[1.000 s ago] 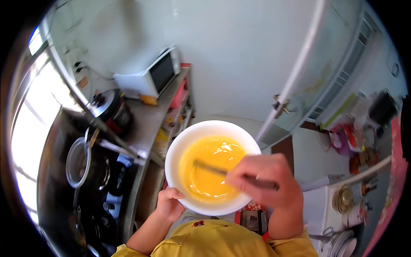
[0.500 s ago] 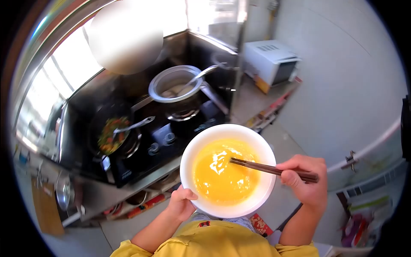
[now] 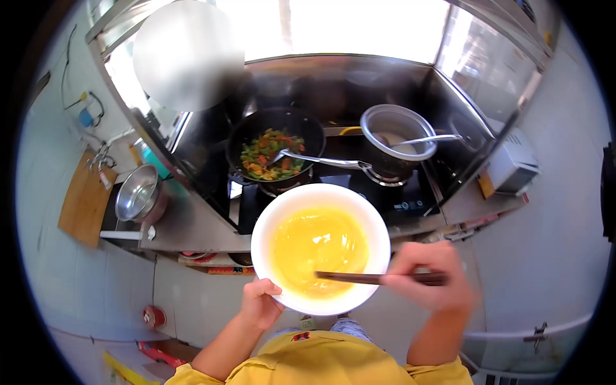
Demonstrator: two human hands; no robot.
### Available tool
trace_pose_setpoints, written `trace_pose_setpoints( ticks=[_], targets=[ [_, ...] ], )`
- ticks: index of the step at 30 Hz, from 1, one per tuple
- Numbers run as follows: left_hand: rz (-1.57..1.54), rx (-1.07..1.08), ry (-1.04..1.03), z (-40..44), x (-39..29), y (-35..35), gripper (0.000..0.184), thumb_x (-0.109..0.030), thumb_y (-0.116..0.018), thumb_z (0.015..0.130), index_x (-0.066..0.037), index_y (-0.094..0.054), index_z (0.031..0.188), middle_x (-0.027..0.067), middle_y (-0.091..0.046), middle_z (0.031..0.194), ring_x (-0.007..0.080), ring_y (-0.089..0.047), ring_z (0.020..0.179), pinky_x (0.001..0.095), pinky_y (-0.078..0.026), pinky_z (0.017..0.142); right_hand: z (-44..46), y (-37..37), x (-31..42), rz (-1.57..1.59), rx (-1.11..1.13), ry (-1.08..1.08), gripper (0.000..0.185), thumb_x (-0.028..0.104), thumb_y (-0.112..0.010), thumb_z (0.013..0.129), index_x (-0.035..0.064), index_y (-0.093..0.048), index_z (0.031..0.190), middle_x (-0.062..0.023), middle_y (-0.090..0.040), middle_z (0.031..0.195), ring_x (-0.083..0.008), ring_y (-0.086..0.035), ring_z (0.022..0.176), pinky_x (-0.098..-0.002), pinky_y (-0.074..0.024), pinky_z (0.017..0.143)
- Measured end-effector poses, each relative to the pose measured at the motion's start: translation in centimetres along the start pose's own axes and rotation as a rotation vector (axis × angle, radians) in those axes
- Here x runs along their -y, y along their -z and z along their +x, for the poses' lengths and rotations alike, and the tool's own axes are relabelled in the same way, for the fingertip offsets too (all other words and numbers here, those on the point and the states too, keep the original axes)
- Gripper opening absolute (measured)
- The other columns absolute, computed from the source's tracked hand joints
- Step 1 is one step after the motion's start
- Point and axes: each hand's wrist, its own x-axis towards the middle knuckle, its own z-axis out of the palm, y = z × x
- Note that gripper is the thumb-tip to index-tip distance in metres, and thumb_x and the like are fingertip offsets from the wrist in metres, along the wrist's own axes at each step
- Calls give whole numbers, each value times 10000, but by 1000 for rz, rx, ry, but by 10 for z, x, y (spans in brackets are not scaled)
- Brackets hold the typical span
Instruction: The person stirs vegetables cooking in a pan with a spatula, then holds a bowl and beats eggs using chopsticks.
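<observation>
My left hand (image 3: 262, 304) grips the lower left rim of a white bowl (image 3: 262, 247), thumb over the edge. Yellow beaten egg (image 3: 321, 247) fills the lower part of the bowl. A pair of dark brown chopsticks (image 3: 359, 278) is held in my right hand (image 3: 431, 276), which is blurred by motion at the bowl's right side. The chopstick tips dip into the egg near its lower edge. Just beyond the bowl, a black wok (image 3: 314, 131) holds chopped green and orange vegetables (image 3: 260, 154), with a metal spatula (image 3: 327, 162) resting in it.
A pot (image 3: 398, 157) with a ladle (image 3: 427, 138) stands on the right of the black stove (image 3: 385, 199). Left are a metal basin (image 3: 138, 192) and a wooden cutting board (image 3: 83, 202). A white microwave (image 3: 513, 160) stands far right. Metal-framed glass panels flank the stove.
The view has turned left, so the wok now lies straight ahead beyond the bowl. The chopstick tips have moved from the egg's middle toward its lower edge.
</observation>
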Motion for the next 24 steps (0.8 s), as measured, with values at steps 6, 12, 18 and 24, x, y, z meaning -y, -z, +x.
trace_pose_setpoints(
  ticks=[6,12,18,24],
  targets=[
    [-105,-116,-152,1,-11,6,660,-81,-518,617,38,-446,1262,188,-556,1236,335,-551,1121,422,-456,966,69,-1,-18,-124,-77,54,106,16,-647,775,7,-568,705,-57,-548,571,-97,-472,438,-229,-357,438],
    [-185,-230,-320,14,-5,-13,656,-70,-512,612,37,-452,1256,191,-558,1229,337,-551,1119,426,-453,971,120,-15,-34,30,291,337,74,38,-687,748,-2,-630,725,-68,-597,619,-117,-545,507,-219,-390,476],
    [-265,-280,-416,20,0,-26,649,-66,-521,613,38,-456,1249,180,-569,1212,331,-554,1106,427,-446,973,133,37,-34,41,425,361,106,61,-685,737,27,-593,695,-51,-537,555,-140,-500,438,-241,-377,440],
    [-292,-285,-421,26,1,-28,576,-18,-514,635,64,-478,1203,165,-593,1159,302,-577,1068,394,-460,947,150,24,-53,-150,206,342,41,47,-655,730,28,-620,723,-84,-564,595,-179,-530,473,-259,-413,471]
  ],
)
